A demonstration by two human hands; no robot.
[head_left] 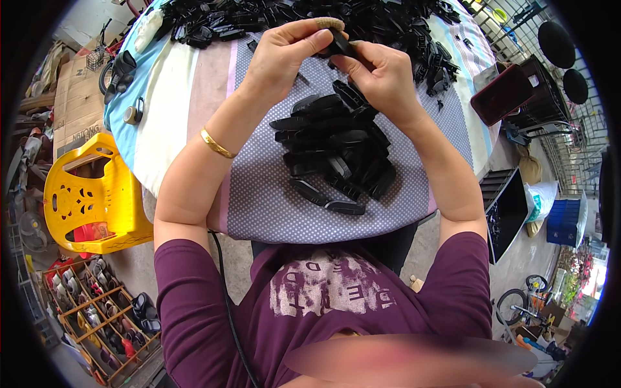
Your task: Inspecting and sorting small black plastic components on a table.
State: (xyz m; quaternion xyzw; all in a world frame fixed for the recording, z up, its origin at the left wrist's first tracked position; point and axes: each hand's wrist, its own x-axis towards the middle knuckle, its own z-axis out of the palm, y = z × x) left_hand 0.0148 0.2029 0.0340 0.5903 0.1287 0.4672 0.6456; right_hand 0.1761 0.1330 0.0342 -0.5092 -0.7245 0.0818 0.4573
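Above the far half of the table, a small black plastic part [340,44] is pinched between both hands. My left hand [283,55] grips it between thumb and index finger, with a beige cover on a fingertip. My right hand [386,79] closes on its other side with thumb and fingers. Between my forearms lies a heap of black plastic parts [336,152], long and curved. A larger spread of similar loose black pieces [381,29] covers the far end of the table, just beyond my hands.
A dotted, striped cloth [259,194] covers the table. On its left lie a roll of tape [134,112] and a dark object [121,72]. A phone [501,94] stands at the right edge. A yellow chair [84,200] is left, a black crate [506,216] right.
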